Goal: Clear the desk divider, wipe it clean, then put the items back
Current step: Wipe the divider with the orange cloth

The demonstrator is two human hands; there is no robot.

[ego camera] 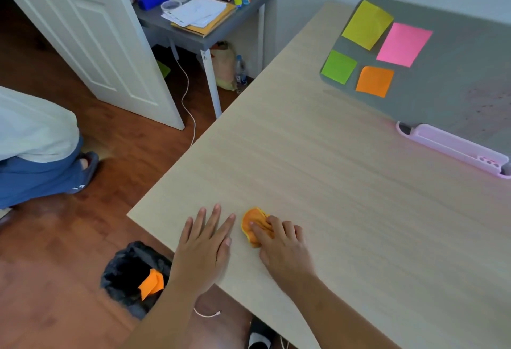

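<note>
Hidden or cut off: I lose the grey divider [453,77] at the right edge of the frame, so I cannot see its full length. The pink tray [453,145] clipped along its lower edge is also cut at the right, and what sits in its small holes is too blurred to name.
Left hand [206,249]: I see it lying flat on the desk [318,155], fingers spread, gripping nothing.
Right hand [284,246]: fingers curled down over a cloth [254,223], pressing and gripping it against the desk near the front edge.
Cloth: orange, soft, bunched into a small wad; about half is covered by my fingers.
Divider: flat, matte grey panel with rounded corners, standing at the far side of the desk, long axis running along the desk's back edge; faint dark specks low on its face.
Notes on divider: four paper squares stuck near its left end, a yellow note [366,25], a pink note [403,44], a green note [338,66] and an orange note [374,82]; the yellow one curls slightly.
Desk: pale wood grain, smooth.
Bin [132,276]: on the floor beside the desk, black liner, an orange scrap [151,283] inside.
</note>
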